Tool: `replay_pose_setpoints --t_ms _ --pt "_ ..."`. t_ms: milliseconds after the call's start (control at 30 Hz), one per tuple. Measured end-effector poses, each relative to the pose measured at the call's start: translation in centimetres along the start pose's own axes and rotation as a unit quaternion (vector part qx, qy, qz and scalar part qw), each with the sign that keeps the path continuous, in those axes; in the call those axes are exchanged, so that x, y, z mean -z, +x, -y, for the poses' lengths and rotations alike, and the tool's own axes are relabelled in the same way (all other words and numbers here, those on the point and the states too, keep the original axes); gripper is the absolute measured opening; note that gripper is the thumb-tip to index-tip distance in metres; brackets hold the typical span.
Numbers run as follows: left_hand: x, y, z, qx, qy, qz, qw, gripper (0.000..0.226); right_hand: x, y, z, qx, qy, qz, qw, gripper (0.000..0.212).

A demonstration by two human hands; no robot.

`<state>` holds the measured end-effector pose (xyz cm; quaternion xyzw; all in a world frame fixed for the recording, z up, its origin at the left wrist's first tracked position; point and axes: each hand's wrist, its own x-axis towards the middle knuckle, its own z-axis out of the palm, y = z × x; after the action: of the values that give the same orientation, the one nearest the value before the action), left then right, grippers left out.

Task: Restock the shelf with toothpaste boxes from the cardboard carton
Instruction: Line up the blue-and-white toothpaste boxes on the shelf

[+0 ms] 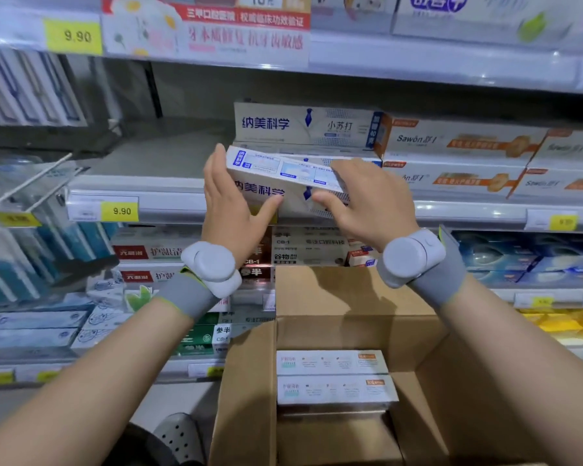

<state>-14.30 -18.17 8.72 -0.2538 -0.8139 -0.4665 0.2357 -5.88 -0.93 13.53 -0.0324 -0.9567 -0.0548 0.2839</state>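
Note:
Both my hands hold one white and blue toothpaste box [276, 171] at the front edge of the middle shelf [142, 188]. My left hand [231, 210] grips its left end, and my right hand [360, 200] covers its right part. The box is tilted, its left end higher. Behind it a matching toothpaste box [303, 126] stands on the shelf. Below my arms the open cardboard carton [350, 297] holds two white toothpaste boxes [334, 378] lying flat.
Orange-printed Sawon boxes [458, 156] fill the shelf right of the held box. Left of it the shelf floor is bare. Yellow 9.90 price tags [120, 210] sit on the shelf rails. Lower shelves carry red, green and blue boxes. A grey shoe [179, 438] is beside the carton.

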Motion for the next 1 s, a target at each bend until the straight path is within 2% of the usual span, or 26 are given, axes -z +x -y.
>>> replay_pose_setpoints --t_ms 133,333,567,767,1000 --pt "0.3 0.9 0.3 0.079 -0.125 -0.017 0.989 0.102 0.6 1.8 0.4 0.011 -0.005 -0.017 1.000 0.051" --pt "0.3 2.0 0.5 0.079 -0.166 -0.057 0.981 0.087 1.2 5.0 0.1 0.056 -0.036 -0.037 0.997 0.053" --pt "0.5 3.1 0.6 0.065 -0.177 -0.082 0.979 0.084 1.9 7.3 0.0 0.053 -0.007 -0.044 0.998 0.053" --pt "0.2 3.6 1.3 0.077 -0.163 -0.059 0.982 0.083 1.3 7.9 0.2 0.032 -0.020 -0.010 0.999 0.058" --pt "0.0 3.7 1.2 0.096 -0.159 -0.027 0.982 0.082 1.1 8.4 0.3 0.002 -0.052 -0.008 0.999 0.051"
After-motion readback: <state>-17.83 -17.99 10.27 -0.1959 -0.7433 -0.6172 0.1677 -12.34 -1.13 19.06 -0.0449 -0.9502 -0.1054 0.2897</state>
